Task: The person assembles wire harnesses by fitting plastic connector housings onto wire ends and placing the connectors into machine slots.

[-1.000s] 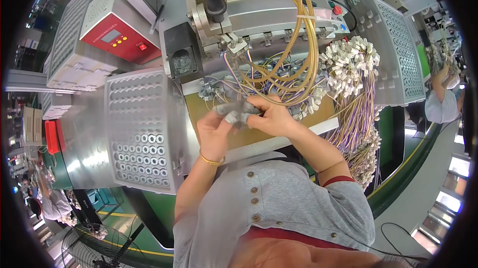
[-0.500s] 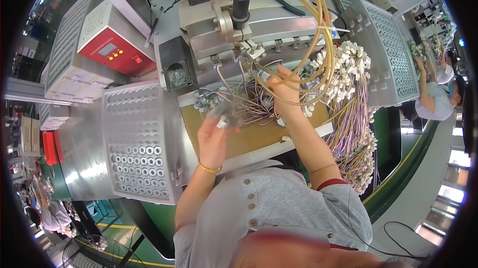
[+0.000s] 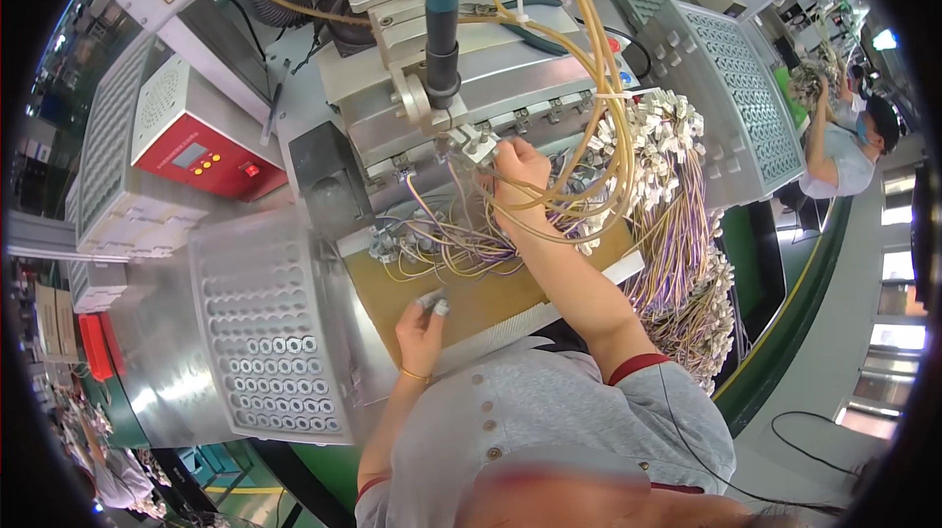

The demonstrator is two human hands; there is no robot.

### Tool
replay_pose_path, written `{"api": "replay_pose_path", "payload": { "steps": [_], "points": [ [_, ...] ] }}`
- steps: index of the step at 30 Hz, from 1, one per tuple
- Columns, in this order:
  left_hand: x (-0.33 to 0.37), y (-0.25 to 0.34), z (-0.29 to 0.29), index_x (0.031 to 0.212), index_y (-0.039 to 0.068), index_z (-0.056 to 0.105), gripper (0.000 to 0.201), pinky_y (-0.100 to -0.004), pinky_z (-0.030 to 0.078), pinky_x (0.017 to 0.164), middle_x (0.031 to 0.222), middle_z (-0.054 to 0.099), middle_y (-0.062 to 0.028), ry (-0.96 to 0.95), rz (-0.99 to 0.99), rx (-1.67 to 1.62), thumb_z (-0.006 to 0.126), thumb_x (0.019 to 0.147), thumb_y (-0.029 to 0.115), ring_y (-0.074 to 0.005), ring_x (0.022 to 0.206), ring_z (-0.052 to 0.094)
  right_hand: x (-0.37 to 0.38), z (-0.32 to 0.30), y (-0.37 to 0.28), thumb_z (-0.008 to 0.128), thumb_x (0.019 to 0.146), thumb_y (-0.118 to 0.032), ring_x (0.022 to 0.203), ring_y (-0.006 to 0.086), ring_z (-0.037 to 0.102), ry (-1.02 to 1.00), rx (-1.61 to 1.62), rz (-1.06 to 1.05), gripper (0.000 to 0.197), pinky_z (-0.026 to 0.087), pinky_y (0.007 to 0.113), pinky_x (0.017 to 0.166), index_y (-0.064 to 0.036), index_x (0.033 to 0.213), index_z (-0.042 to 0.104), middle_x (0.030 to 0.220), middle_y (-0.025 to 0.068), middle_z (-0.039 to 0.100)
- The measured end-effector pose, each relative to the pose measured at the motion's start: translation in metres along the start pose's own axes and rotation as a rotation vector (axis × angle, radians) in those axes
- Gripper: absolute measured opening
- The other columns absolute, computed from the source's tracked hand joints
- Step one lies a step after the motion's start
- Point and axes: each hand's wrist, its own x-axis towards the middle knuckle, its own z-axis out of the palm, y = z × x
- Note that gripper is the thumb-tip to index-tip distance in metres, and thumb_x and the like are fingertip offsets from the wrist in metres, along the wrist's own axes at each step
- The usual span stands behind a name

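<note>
My right hand (image 3: 520, 173) reaches in at the metal clamp head (image 3: 478, 147) of the machine, with its fingers curled closed. Whatever they grip is hidden behind the fingers and the yellow hoses. My left hand (image 3: 420, 332) is over the front of the brown work board (image 3: 383, 288), thumb and fingertip pinched together. The tips have whitish-grey covers, and I cannot make out anything between them. Between my hands and the machine lies a loose tangle of purple, yellow and white wires (image 3: 461, 243), with small grey connector parts (image 3: 388, 243) at its left end.
A large bundle of wires with white connectors (image 3: 662, 155) hangs at the right. Yellow hoses (image 3: 623, 135) loop beside my right forearm. A tray of ring-shaped parts (image 3: 280, 371), a black box (image 3: 329, 170) and a red-fronted control box (image 3: 206, 155) stand left. A co-worker (image 3: 844, 155) sits far right.
My left hand has drawn back from the wires toward the front of the board. My right hand has moved up to the clamp head, its fingers now closed there. The whole view has shifted slightly.
</note>
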Motion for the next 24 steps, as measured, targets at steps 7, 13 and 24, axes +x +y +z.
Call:
{"api": "replay_pose_path", "payload": {
  "steps": [7,13,24],
  "points": [
    [-0.001,-0.012,-0.001,0.097,0.003,0.060,0.022,-0.0177,0.038,0.051,0.074,0.054,-0.0012,0.024,0.205,0.560,0.058,0.076,0.006,-0.0051,0.057,0.047,0.015,-0.046,-0.072,0.053,0.077,-0.016,0.044,0.0096,0.047,-0.374,-0.623,-0.376,0.025,0.036,0.023,0.039,-0.0004,0.058,0.049,0.049,0.0021,0.049],
    [-0.008,0.049,-0.025,0.095,0.002,0.057,0.019,-0.0278,0.047,0.058,0.082,0.060,-0.0090,0.168,0.235,-0.048,0.049,0.083,0.015,-0.0167,0.066,0.056,-0.007,-0.116,-0.109,0.045,0.082,-0.006,0.050,0.0086,0.050,0.185,0.097,-0.055,0.017,0.040,0.020,0.041,0.0041,0.090,0.055,0.069,0.0064,0.055],
    [-0.130,0.281,-0.013,0.075,0.003,0.059,0.018,-0.0441,0.040,0.085,0.071,0.061,-0.0116,-0.770,0.620,-1.001,0.042,0.080,0.006,-0.0187,0.061,0.058,-0.067,-0.072,-0.296,0.047,0.077,-0.006,0.032,0.0164,0.048,-1.057,1.437,-0.210,0.019,0.039,0.042,0.077,-0.0052,0.059,0.051,0.038,0.0071,0.046]
  ]
}}
